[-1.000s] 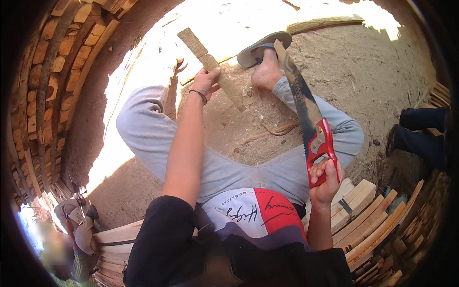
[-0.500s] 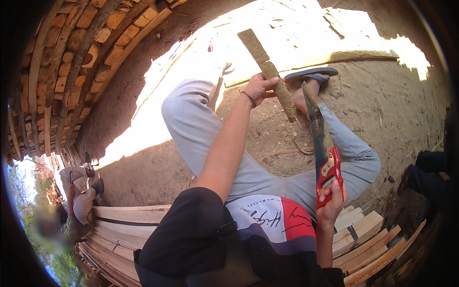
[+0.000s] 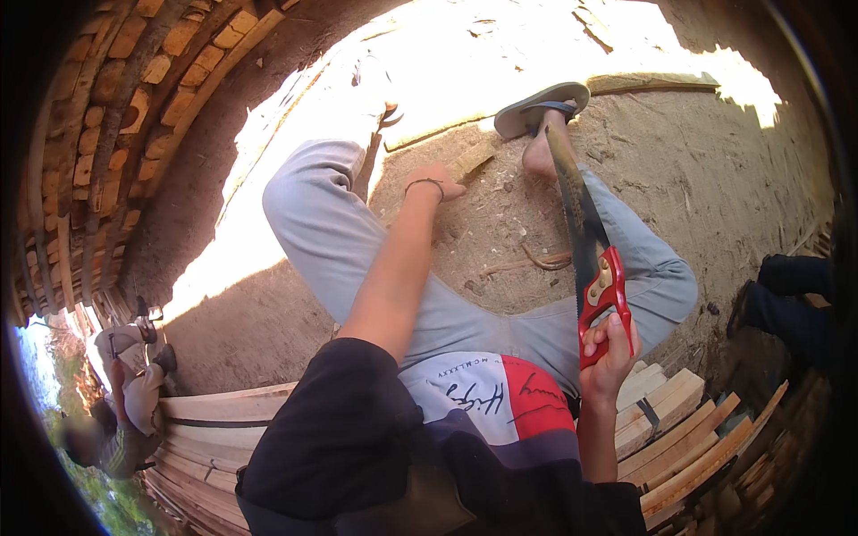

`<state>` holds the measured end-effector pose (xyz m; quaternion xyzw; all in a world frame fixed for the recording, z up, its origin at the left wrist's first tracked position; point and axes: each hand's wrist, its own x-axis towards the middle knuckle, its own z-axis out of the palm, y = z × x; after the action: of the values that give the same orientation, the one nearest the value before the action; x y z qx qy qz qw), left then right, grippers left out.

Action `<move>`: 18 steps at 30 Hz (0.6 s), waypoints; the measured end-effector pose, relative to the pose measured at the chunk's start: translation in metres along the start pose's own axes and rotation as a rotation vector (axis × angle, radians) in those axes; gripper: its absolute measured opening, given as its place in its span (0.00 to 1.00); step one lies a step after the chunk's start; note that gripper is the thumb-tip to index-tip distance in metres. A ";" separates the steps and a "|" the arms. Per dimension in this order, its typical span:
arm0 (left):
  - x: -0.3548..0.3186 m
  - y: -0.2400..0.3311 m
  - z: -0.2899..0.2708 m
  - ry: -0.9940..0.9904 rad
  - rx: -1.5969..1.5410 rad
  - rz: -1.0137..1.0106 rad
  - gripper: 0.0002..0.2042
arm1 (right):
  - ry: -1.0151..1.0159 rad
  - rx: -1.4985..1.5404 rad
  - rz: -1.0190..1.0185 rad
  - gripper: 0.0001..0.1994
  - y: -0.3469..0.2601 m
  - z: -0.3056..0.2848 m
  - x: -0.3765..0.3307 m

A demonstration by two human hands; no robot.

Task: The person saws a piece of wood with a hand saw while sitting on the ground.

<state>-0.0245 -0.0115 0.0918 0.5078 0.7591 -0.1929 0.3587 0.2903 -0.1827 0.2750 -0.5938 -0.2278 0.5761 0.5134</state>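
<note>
In my right hand (image 3: 608,357) is a handsaw (image 3: 585,223), its red handle gripped by closed fingers. The dark blade, marked with brownish patches, points up and away toward my sandalled right foot (image 3: 541,147). Low between my legs, my left hand (image 3: 436,181) is closed around a short, rough brown strip of wood (image 3: 471,161). One end of the strip sticks out past the fingers to the upper right; the hand covers its middle. The strip is close to the ground, though whether it touches is hard to tell.
Stacked sawn boards (image 3: 223,408) lie behind me on the left, more boards (image 3: 666,406) on the right. A long plank (image 3: 652,83) is on the sunlit ground ahead. Stacked timber (image 3: 134,116) rises at far left. One person (image 3: 134,393) sits left; dark-trousered legs (image 3: 786,308) show right.
My left hand has lowered toward the left with the wood strip, which has turned from upright to slanting up rightward. The saw stays in my right hand, and the view has shifted slightly.
</note>
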 end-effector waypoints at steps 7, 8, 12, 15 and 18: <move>-0.006 0.009 0.018 0.057 0.268 0.324 0.18 | -0.043 -0.070 -0.009 0.10 0.001 0.004 0.000; -0.003 0.011 0.022 0.063 0.279 0.294 0.18 | -0.053 -0.082 -0.013 0.10 0.002 0.005 0.000; -0.006 0.016 0.014 0.090 0.298 0.300 0.15 | -0.072 -0.173 -0.018 0.10 0.004 0.006 -0.001; -0.001 0.015 0.010 0.094 0.329 0.311 0.14 | -0.099 -0.188 -0.030 0.11 0.002 0.008 -0.003; 0.004 0.014 0.007 0.116 0.347 0.287 0.13 | -0.189 -0.309 -0.096 0.11 0.005 0.005 -0.004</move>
<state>-0.0101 -0.0080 0.0856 0.6747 0.6540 -0.2383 0.2455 0.2831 -0.1859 0.2733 -0.5971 -0.3890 0.5625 0.4192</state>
